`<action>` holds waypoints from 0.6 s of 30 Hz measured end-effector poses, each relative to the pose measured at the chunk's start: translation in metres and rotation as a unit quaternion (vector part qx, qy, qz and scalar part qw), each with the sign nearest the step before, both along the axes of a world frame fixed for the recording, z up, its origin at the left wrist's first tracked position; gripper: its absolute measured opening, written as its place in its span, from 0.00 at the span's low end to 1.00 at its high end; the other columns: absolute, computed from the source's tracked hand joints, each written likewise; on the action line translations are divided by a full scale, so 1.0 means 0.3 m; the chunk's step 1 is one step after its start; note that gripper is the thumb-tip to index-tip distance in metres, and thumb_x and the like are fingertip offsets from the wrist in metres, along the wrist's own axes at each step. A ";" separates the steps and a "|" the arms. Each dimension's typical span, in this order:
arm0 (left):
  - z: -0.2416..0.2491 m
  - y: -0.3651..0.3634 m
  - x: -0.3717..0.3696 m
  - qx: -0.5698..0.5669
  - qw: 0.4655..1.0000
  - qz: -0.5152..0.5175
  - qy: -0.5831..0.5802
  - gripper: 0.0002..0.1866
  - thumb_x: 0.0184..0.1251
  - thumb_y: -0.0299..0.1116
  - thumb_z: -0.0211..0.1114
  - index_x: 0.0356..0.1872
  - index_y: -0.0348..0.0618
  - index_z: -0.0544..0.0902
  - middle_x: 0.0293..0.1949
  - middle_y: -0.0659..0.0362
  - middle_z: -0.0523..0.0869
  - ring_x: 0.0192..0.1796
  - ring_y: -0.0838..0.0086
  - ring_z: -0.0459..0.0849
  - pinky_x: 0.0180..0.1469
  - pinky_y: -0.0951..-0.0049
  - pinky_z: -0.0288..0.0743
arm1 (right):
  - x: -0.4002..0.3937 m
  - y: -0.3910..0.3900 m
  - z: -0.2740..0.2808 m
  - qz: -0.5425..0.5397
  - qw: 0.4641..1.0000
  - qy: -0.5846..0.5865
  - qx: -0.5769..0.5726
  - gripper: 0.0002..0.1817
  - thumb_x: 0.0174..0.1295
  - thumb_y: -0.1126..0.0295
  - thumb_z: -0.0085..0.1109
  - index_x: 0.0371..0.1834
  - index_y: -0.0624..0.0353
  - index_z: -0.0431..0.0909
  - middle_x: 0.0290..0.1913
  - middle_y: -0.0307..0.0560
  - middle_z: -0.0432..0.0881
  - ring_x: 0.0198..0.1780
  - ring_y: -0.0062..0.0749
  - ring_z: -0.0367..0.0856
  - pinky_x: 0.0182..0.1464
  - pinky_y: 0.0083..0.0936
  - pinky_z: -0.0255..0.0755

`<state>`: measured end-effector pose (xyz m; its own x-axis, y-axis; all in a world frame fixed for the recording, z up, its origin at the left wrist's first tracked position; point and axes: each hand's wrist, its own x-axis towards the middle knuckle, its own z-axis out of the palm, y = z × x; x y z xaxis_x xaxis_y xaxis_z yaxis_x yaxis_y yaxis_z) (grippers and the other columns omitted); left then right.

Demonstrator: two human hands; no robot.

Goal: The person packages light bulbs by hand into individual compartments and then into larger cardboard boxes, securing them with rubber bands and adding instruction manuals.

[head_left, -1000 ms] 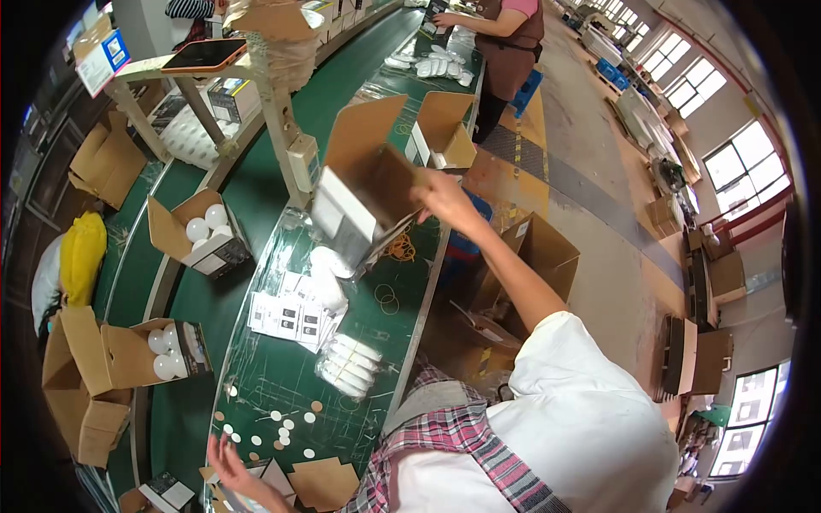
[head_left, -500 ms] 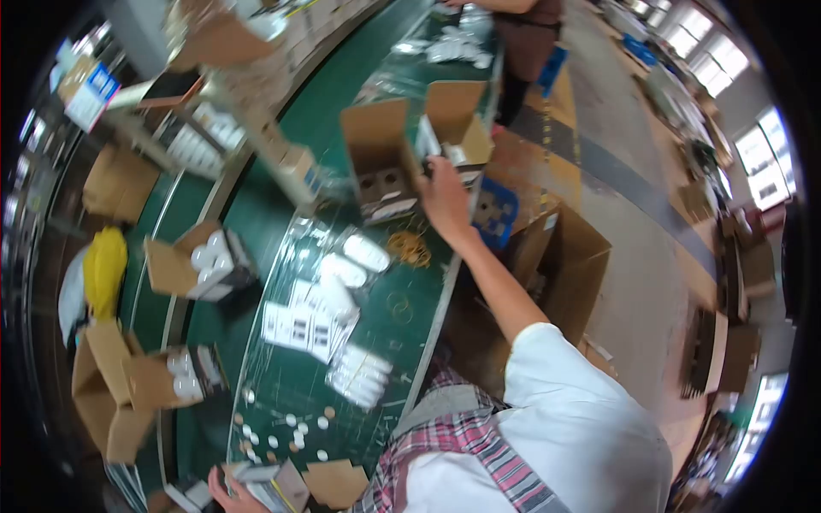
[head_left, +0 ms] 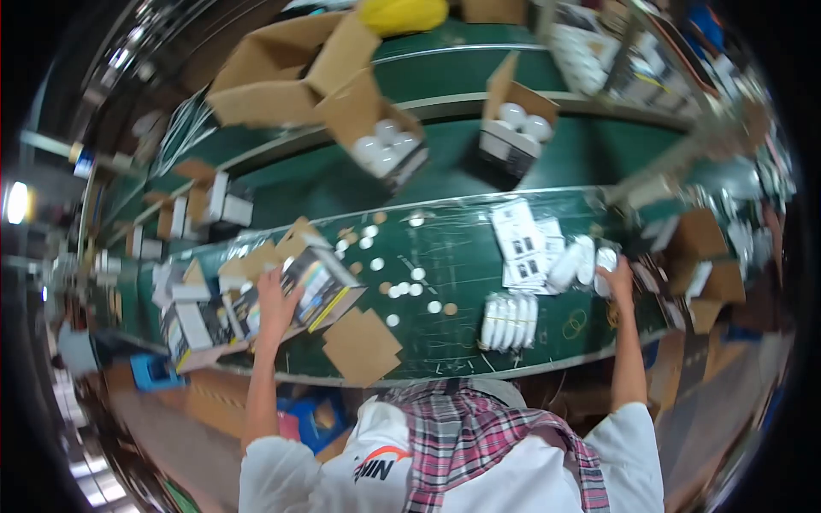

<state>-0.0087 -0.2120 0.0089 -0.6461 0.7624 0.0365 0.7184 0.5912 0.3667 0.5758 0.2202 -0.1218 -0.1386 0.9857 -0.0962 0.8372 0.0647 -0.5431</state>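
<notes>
My left hand point(head_left: 275, 306) rests against a printed carton point(head_left: 323, 289) with a raised brown flap, its fingers stretched and apart; part of the fingers is hard to make out between the cartons. Farther right, my right hand point(head_left: 617, 280) has its fingers closed around the near end of a white plastic-wrapped packet point(head_left: 605, 259). Beside that packet are another white packet point(head_left: 584, 258) and printed sheets point(head_left: 519, 244). A bundle of white wrapped pieces point(head_left: 510, 321) lies nearer my body. Small white and brown discs point(head_left: 417, 274) are scattered between my hands.
Two open cartons of white bulbs point(head_left: 384, 150) point(head_left: 516, 128) stand on the green surface beyond. A flat brown cardboard piece point(head_left: 363, 346) lies at the near edge. Open cartons point(head_left: 717, 278) stand at far right. More printed cartons point(head_left: 198, 329) sit left.
My view has turned left to face the bench. My right hand has left the open cartons at the far end and come back to the white packets. My left hand stays by the printed carton.
</notes>
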 end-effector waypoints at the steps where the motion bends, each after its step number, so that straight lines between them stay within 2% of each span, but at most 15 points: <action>1: 0.011 0.000 -0.003 0.014 1.000 0.017 0.000 0.31 0.55 0.36 0.69 0.59 0.33 0.69 0.54 0.41 0.72 0.59 0.47 0.69 0.62 0.56 0.62 | 0.004 0.014 0.006 -0.002 1.000 0.007 -0.026 0.31 0.38 0.64 0.77 0.46 0.65 0.75 0.42 0.57 0.83 0.44 0.48 0.82 0.46 0.37 0.74; 3: 0.026 0.015 -0.041 0.048 0.998 0.036 -0.002 0.32 0.56 0.37 0.69 0.60 0.33 0.69 0.55 0.40 0.72 0.60 0.47 0.68 0.62 0.57 0.62 | -0.009 0.004 0.070 -0.013 0.996 0.037 -0.079 0.28 0.41 0.64 0.76 0.44 0.68 0.78 0.39 0.53 0.84 0.40 0.38 0.83 0.45 0.31 0.74; 4: 0.018 0.017 -0.074 0.047 0.999 0.025 -0.011 0.33 0.56 0.37 0.69 0.61 0.33 0.68 0.56 0.41 0.72 0.59 0.48 0.69 0.61 0.59 0.64 | 0.064 0.048 -0.024 -0.004 0.992 0.095 -0.081 0.27 0.43 0.63 0.75 0.44 0.69 0.78 0.38 0.49 0.84 0.38 0.34 0.83 0.42 0.29 0.74; 6: -0.013 0.023 -0.125 0.041 0.999 -0.005 -0.033 0.33 0.57 0.38 0.69 0.61 0.33 0.68 0.57 0.41 0.71 0.58 0.51 0.72 0.58 0.61 0.67 | 0.067 0.031 0.067 -0.004 0.992 0.098 -0.077 0.24 0.48 0.63 0.72 0.45 0.66 0.78 0.37 0.44 0.84 0.35 0.28 0.81 0.35 0.26 0.72; 8: -0.027 0.033 -0.170 0.024 0.982 -0.009 -0.185 0.29 0.57 0.36 0.69 0.58 0.32 0.71 0.52 0.46 0.77 0.52 0.61 0.76 0.53 0.66 0.71 | -0.008 -0.044 0.259 -0.104 0.966 0.169 -0.168 0.20 0.53 0.63 0.68 0.47 0.61 0.78 0.34 0.38 0.82 0.32 0.22 0.79 0.32 0.22 0.70; 9: -0.039 0.044 -0.194 0.015 0.965 -0.019 -0.262 0.28 0.57 0.35 0.69 0.56 0.32 0.73 0.49 0.49 0.80 0.48 0.66 0.79 0.50 0.68 0.73 | -0.012 -0.071 0.308 -0.119 0.947 0.233 -0.185 0.19 0.56 0.63 0.66 0.48 0.58 0.77 0.34 0.34 0.80 0.27 0.15 0.74 0.26 0.15 0.61; 10: -0.057 0.067 -0.202 0.004 0.940 -0.034 -0.339 0.26 0.57 0.34 0.70 0.54 0.32 0.74 0.46 0.51 0.83 0.45 0.71 0.81 0.47 0.71 0.75 | -0.065 -0.122 0.354 -0.163 0.920 0.323 -0.153 0.19 0.57 0.64 0.66 0.50 0.57 0.74 0.33 0.30 0.77 0.24 0.11 0.68 0.23 0.12 0.56; 11: -0.030 0.089 -0.198 0.020 0.894 0.020 -0.446 0.19 0.56 0.29 0.69 0.48 0.33 0.78 0.37 0.57 0.85 0.39 0.75 0.82 0.43 0.73 0.75 | -0.056 -0.141 0.387 -0.150 0.897 0.374 -0.183 0.19 0.58 0.65 0.66 0.50 0.56 0.73 0.32 0.29 0.76 0.23 0.10 0.67 0.24 0.12 0.58; 12: -0.013 0.101 -0.190 0.041 0.899 -0.012 -0.436 0.16 0.55 0.24 0.68 0.45 0.34 0.79 0.36 0.58 0.85 0.34 0.75 0.82 0.39 0.75 0.76 | -0.045 -0.160 0.419 -0.136 0.869 0.426 -0.211 0.19 0.58 0.66 0.66 0.51 0.55 0.73 0.31 0.28 0.75 0.22 0.10 0.66 0.24 0.12 0.60; 14: 0.114 0.142 -0.088 0.055 0.930 -0.044 -0.360 0.15 0.53 0.22 0.66 0.44 0.34 0.79 0.36 0.57 0.85 0.35 0.75 0.83 0.39 0.75 0.76 | -0.102 -0.224 0.475 -0.157 0.865 0.437 -0.193 0.15 0.60 0.69 0.64 0.49 0.54 0.73 0.28 0.27 0.73 0.21 0.08 0.63 0.24 0.09 0.59; 16: 0.369 0.221 0.094 -0.032 0.947 -0.026 -0.319 0.15 0.53 0.22 0.63 0.45 0.34 0.79 0.38 0.55 0.84 0.40 0.75 0.82 0.44 0.75 0.75 | -0.126 -0.267 0.483 -0.159 0.857 0.447 -0.202 0.15 0.58 0.71 0.65 0.48 0.55 0.74 0.31 0.29 0.76 0.21 0.08 0.63 0.21 0.08 0.55; 18: 0.438 0.251 0.233 0.039 0.968 -0.117 -0.218 0.14 0.54 0.22 0.61 0.44 0.37 0.80 0.39 0.52 0.83 0.41 0.68 0.83 0.45 0.72 0.75 | -0.169 -0.318 0.520 -0.123 0.845 0.463 -0.237 0.16 0.59 0.73 0.64 0.50 0.56 0.73 0.32 0.31 0.75 0.24 0.09 0.66 0.21 0.10 0.56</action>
<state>0.0614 -0.1366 0.1404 -0.4226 0.8957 -0.1380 0.5966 0.3896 0.7016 0.5250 0.1250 0.0343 -0.1669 0.8771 -0.4504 -0.0048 -0.4575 -0.8892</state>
